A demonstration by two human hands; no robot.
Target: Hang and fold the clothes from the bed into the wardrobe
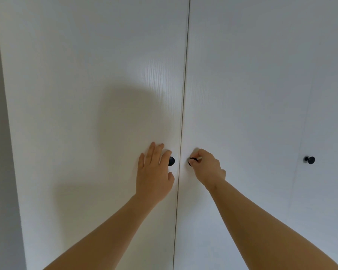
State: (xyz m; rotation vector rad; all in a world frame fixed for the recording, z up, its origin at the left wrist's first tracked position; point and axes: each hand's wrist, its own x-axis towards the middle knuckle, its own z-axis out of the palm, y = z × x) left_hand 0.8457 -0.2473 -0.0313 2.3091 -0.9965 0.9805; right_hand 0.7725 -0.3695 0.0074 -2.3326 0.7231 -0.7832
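Observation:
A white wardrobe fills the view, its two middle doors closed along a thin seam. The left door (90,114) and the right door (242,94) each carry a small black knob beside the seam. My left hand (154,172) lies against the left door with fingers straight; its index finger and thumb bracket the left knob (172,161) without closing on it. My right hand (207,168) pinches the right knob (191,161) between curled fingers and thumb. No clothes or bed are in view.
A third door panel at the far right carries another black knob (309,160). A grey wall strip (0,152) borders the wardrobe on the left.

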